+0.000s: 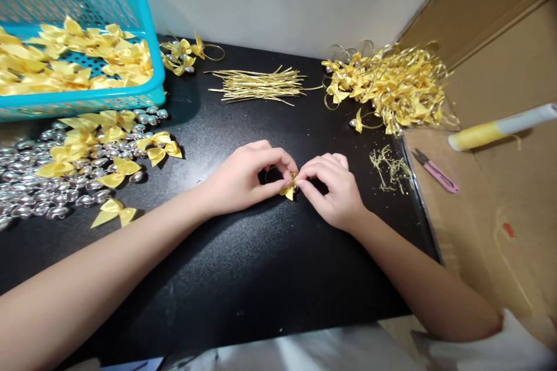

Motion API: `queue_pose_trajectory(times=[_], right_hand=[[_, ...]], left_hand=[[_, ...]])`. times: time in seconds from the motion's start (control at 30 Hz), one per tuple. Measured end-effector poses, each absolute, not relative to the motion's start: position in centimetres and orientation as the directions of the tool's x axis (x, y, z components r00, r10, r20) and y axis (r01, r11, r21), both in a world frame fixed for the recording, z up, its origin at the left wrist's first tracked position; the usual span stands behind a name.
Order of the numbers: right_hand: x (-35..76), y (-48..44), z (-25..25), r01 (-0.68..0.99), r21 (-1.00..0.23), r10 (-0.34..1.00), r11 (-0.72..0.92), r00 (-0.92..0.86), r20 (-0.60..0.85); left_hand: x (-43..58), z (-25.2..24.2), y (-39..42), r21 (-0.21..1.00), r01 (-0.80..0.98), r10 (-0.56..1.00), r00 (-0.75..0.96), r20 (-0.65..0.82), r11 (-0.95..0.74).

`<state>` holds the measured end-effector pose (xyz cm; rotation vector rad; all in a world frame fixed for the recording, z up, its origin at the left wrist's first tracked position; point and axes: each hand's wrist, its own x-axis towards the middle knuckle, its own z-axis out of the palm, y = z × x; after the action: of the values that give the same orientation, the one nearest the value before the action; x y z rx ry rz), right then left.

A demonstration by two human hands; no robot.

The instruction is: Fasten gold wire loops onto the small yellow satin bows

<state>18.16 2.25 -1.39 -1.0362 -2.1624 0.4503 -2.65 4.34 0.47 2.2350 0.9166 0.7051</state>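
Observation:
Over the middle of the black table, my left hand (pixel 255 177) pinches a small yellow ribbon bow (pixel 288 190) between thumb and forefinger. From the other side my right hand (pixel 331 188) meets it, thumb and forefinger closed at the bow's centre. Part of a thin gold loop shows by the left fingers, and a bit of something shiny sits beside the bow; the fingertips hide most of both. Beyond the hands lies a bundle of gold ties (pixel 261 85). Silver beads (pixel 56 185) and loose yellow bows (pixel 114 212) are spread to the left of my left hand.
A turquoise basket (pixel 157 64) of yellow bows stands at the back left. Looped bows with beads form a pile (pixel 387 87) at the back right, with gold clippings (pixel 389 168) nearer. Pink snips (pixel 437 171) and a yellow-and-white roll (pixel 500 126) rest on cardboard past the table's right edge.

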Motion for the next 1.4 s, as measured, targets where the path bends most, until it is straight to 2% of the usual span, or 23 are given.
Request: queue_pose_trajectory(times=[0.13, 0.3, 0.53, 0.67, 0.87, 1.03, 1.4], right_hand=[[18.18, 2.21, -1.3, 0.536, -0.583, 0.792, 0.611, -0.426, 0.438], [18.42, 2.26, -1.2, 0.514, -0.625, 0.809, 0.587, -0.379, 0.449], [18.36, 2.79, -2.0, 0.513, -0.593, 0.784, 0.621, -0.404, 0.472], [18.22, 2.88, -1.99, 0.503, -0.616, 0.795, 0.606, -0.4, 0.456], [18.07, 2.7, -1.55, 0.518, -0.637, 0.818, 0.572, -0.422, 0.391], [17.92, 2.67, -1.46, 0.513, -0.643, 0.819, 0.568, -0.426, 0.384], [17.87, 2.62, -1.27, 0.522, -0.658, 0.834, 0.543, -0.431, 0.346]], left_hand=[[-2.62, 0.45, 4.36, 0.727, 0.421, 0.759, 0.617, 0.208, -0.542], [-2.5, 0.29, 4.21, 0.822, 0.386, 0.809, 0.569, 0.145, -0.419], [-2.4, 0.0, 3.96, 0.928, 0.286, 0.84, 0.54, 0.051, -0.24], [-2.42, 0.1, 4.05, 0.947, 0.254, 0.834, 0.551, 0.027, -0.198], [-3.23, 0.21, 4.61, 0.954, 0.217, 0.809, 0.586, 0.041, -0.206], [-3.2, 0.54, 4.64, 0.873, 0.339, 0.827, 0.55, 0.117, -0.349], [-2.93, 0.56, 4.67, 0.768, 0.419, 0.787, 0.592, 0.173, -0.484]])
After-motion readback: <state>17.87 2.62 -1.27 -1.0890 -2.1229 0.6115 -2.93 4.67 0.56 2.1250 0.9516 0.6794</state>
